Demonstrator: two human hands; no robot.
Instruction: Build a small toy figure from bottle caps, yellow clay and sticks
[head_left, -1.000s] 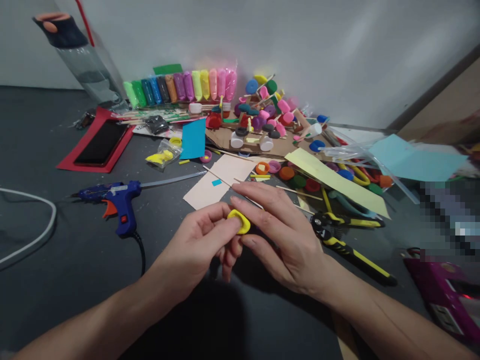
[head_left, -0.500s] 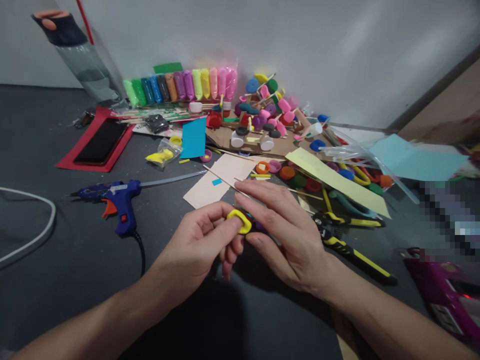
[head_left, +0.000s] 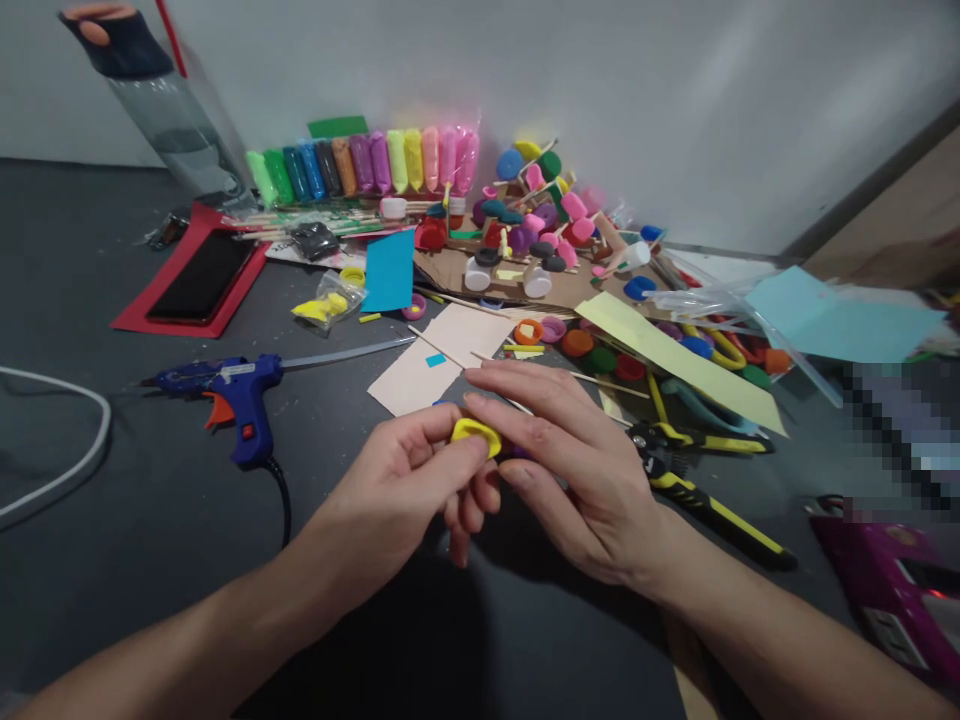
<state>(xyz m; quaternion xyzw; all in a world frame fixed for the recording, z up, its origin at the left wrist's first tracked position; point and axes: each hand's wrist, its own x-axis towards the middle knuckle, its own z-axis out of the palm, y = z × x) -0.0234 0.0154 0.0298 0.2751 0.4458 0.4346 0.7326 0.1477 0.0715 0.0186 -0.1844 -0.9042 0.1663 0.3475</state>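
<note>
My left hand (head_left: 409,465) pinches a flattened piece of yellow modelling clay (head_left: 472,437) between thumb and fingers, its rim curled up. Close against it on the right, my right hand (head_left: 574,465) curves over with long fingers and the thumb below. A bit of purple shows between that thumb and the fingers, and a sliver of blue peeks out above the clay; the rest of what lies there is hidden by my hands. Just beyond the hands lie a beige paper sheet (head_left: 401,378) with a small blue paper piece (head_left: 436,360) and thin wooden sticks (head_left: 439,347).
A blue glue gun (head_left: 251,400) with its cord lies left. Yellow-black pliers (head_left: 720,515) lie right, near a magenta device (head_left: 877,580). Behind stand clay packs (head_left: 360,165), colourful cap-and-stick models (head_left: 536,225) and a water bottle (head_left: 172,120). A phone (head_left: 201,278) rests on red paper.
The yellow clay has tilted in my left fingers, so it looks flatter and wider. Both hands stay close together in nearly the same place. The camera view has shifted slightly.
</note>
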